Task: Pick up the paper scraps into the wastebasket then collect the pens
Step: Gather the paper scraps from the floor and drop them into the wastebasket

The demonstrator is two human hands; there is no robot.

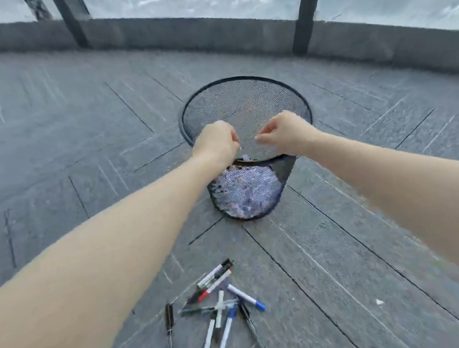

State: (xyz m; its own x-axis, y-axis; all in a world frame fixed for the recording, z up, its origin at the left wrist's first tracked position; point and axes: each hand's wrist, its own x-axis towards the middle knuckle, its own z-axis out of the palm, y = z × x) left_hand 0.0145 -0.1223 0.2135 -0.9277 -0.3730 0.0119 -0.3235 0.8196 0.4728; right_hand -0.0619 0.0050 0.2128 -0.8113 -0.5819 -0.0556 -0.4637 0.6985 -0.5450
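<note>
A black mesh wastebasket [245, 106] stands on the grey floor [59, 121], with a small white paper scrap [245, 157] showing just inside its near rim; what else lies in it cannot be told. Both hands hang over its mouth, the left hand [216, 144] and right hand [286, 133] with fingers curled, what they pinch too blurred to tell. The pens [220, 306] lie heaped on the floor nearer the person, one more scrap [379, 302] to their right, and a low wall [206, 33] runs beyond.

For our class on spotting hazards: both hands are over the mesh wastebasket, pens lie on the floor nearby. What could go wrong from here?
1. The white scrap near the rim could drop outside the wastebasket.
2. The loose pens could roll or get stepped on.
3. One small scrap by the right arm might be overlooked.
</note>
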